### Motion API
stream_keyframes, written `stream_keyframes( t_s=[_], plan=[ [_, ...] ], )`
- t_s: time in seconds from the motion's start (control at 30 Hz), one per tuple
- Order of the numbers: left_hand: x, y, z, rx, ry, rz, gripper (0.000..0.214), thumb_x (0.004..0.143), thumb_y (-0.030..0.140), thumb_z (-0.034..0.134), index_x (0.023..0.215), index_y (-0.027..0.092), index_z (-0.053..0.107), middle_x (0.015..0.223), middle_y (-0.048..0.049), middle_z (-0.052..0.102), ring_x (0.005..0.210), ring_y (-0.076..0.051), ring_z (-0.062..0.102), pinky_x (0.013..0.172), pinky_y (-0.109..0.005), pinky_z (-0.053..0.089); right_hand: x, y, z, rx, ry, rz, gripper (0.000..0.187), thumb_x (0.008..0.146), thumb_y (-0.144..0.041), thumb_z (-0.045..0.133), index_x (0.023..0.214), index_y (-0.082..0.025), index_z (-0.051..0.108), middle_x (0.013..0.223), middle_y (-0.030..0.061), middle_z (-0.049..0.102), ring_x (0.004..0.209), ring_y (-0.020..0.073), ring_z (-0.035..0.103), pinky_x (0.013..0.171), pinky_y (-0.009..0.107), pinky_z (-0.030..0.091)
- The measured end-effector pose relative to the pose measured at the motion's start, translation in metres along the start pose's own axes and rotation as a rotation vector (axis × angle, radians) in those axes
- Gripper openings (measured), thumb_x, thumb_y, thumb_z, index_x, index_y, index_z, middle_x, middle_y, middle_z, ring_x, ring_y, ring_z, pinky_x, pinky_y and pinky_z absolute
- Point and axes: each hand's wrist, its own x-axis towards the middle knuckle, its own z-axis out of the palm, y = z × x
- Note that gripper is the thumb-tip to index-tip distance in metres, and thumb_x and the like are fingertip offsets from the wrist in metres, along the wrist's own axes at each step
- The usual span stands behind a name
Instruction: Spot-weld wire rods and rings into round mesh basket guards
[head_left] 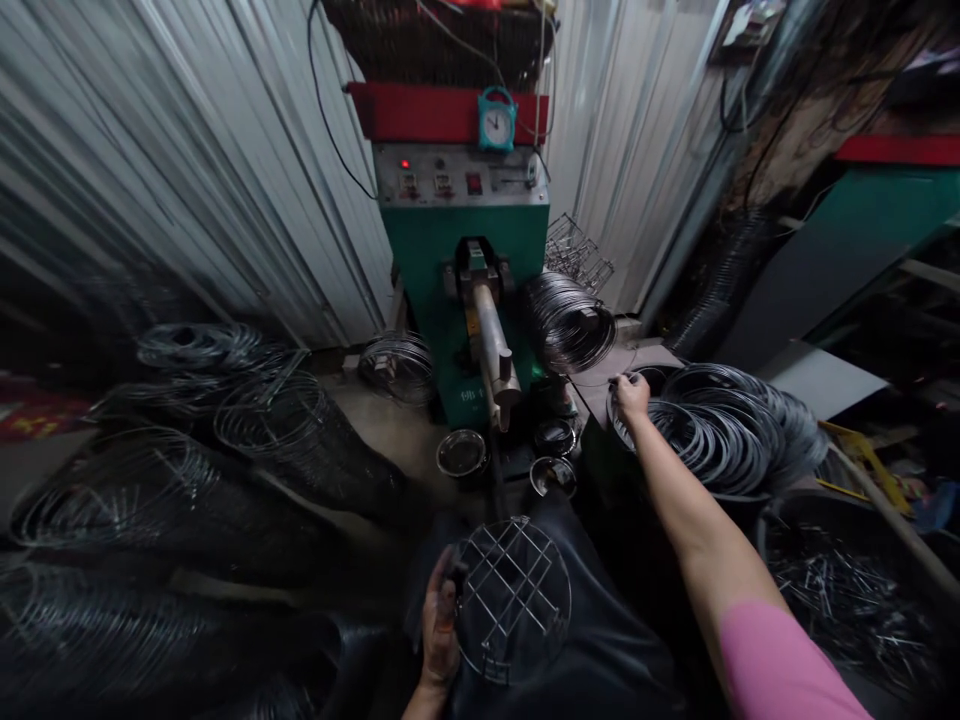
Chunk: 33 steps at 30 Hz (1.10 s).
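My left hand (439, 625) is closed around the left edge of a round wire rack (517, 580), a ring with a criss-cross grid. The rack lies over the dark apron (600, 610) on my lap. Stretched forward, my right hand (628, 393) has its fingers closed beside a pile of wire rings (735, 420). A thin wire line shows just left of its fingertips; whether they grip it is too small to tell. Ahead stands a green spot-welding machine (409, 240) with a metal arm (491, 335) and a lit red lamp.
A teal clock (496, 122) hangs on the machine. Wire coils (570, 325) stand right of it. Stacked rings (285, 420) fill the left floor. Small round dishes (461, 453) sit below the arm. A tub of short wire pieces (840, 580) is at right.
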Motion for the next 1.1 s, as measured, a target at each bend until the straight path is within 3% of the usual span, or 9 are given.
stream_keyframes(
  t_s=[0.13,0.23,0.37,0.53,0.67,0.77,0.83,0.93,1.1],
  plan=[
    [-0.022,0.007,-0.005,0.115,-0.090,0.100,0.086,0.061,0.060,0.066,0.134,0.022,0.038,0.125,-0.0112,0.051,0.116,-0.031,0.048,0.099,-0.043,0.036,-0.005,-0.038,-0.028,-0.001,0.056,-0.056,0.017,0.080,-0.023,0.041,0.091,-0.014,0.050,0.066,-0.0013,0.052,0.049,0.0089,0.042,0.048,0.020,0.038],
    [-0.034,0.012,-0.007,0.356,-0.190,0.164,0.098,0.049,0.042,0.080,0.135,0.021,0.036,0.134,-0.0135,0.043,0.127,-0.034,0.036,0.107,-0.049,0.024,-0.010,-0.082,-0.051,-0.134,0.079,-0.262,0.018,0.084,-0.025,0.042,0.092,-0.013,0.052,0.076,0.0033,0.058,0.061,0.0107,0.049,0.060,0.021,0.042],
    [-0.039,0.017,-0.001,0.471,-0.134,0.167,0.105,0.042,0.034,0.083,0.134,0.019,0.035,0.141,-0.0162,0.032,0.133,-0.034,0.025,0.109,-0.050,0.018,-0.025,-0.140,-0.083,-0.461,0.089,-0.592,0.023,0.088,-0.024,0.039,0.097,-0.009,0.055,0.087,0.0089,0.062,0.076,0.0119,0.053,0.073,0.022,0.042],
    [-0.038,0.019,0.007,0.468,-0.096,0.142,0.100,0.043,0.036,0.083,0.130,0.018,0.037,0.134,-0.0155,0.040,0.127,-0.034,0.036,0.107,-0.050,0.024,-0.052,-0.167,-0.115,-0.764,-0.052,-0.655,0.018,0.083,-0.027,0.055,0.091,-0.012,0.061,0.081,0.0088,0.062,0.077,0.0181,0.055,0.074,0.031,0.042],
    [-0.025,0.022,0.005,0.441,-0.129,0.191,0.091,0.046,0.042,0.081,0.124,0.014,0.043,0.128,-0.0160,0.043,0.124,-0.034,0.038,0.106,-0.049,0.024,-0.090,-0.159,-0.126,-1.011,-0.190,-0.743,0.019,0.084,-0.032,0.053,0.085,-0.016,0.063,0.073,0.0090,0.061,0.072,0.0217,0.057,0.068,0.035,0.044],
    [-0.003,0.030,-0.001,0.417,-0.281,0.270,0.095,0.046,0.047,0.081,0.126,0.014,0.041,0.130,-0.0157,0.040,0.125,-0.033,0.035,0.107,-0.048,0.021,-0.133,-0.153,-0.124,-0.802,-0.395,-0.843,0.020,0.082,-0.035,0.052,0.084,-0.018,0.063,0.072,0.0059,0.061,0.068,0.0193,0.057,0.068,0.034,0.045],
    [0.012,0.036,-0.006,0.405,-0.462,0.279,0.097,0.050,0.049,0.079,0.129,0.013,0.037,0.132,-0.0165,0.039,0.126,-0.033,0.034,0.107,-0.048,0.022,-0.165,-0.145,-0.116,-0.564,-0.531,-0.847,0.024,0.080,-0.040,0.052,0.083,-0.019,0.063,0.074,0.0040,0.062,0.069,0.0179,0.057,0.069,0.032,0.045],
    [0.028,0.041,-0.013,0.468,-0.664,0.270,0.097,0.049,0.046,0.080,0.131,0.015,0.039,0.137,-0.0164,0.035,0.129,-0.034,0.030,0.109,-0.048,0.019,-0.206,-0.112,-0.088,-0.285,-0.655,-0.654,0.027,0.079,-0.043,0.051,0.085,-0.019,0.063,0.071,0.0005,0.060,0.067,0.0154,0.055,0.066,0.028,0.044],
    [0.036,0.045,-0.027,0.576,-0.651,0.213,0.107,0.040,0.040,0.085,0.134,0.020,0.039,0.146,-0.0144,0.023,0.135,-0.037,0.016,0.110,-0.052,0.014,-0.234,-0.008,-0.037,-0.163,-0.767,-0.218,0.027,0.074,-0.043,0.053,0.076,-0.017,0.060,0.067,0.0005,0.058,0.068,0.0154,0.054,0.064,0.026,0.043]
  ],
)
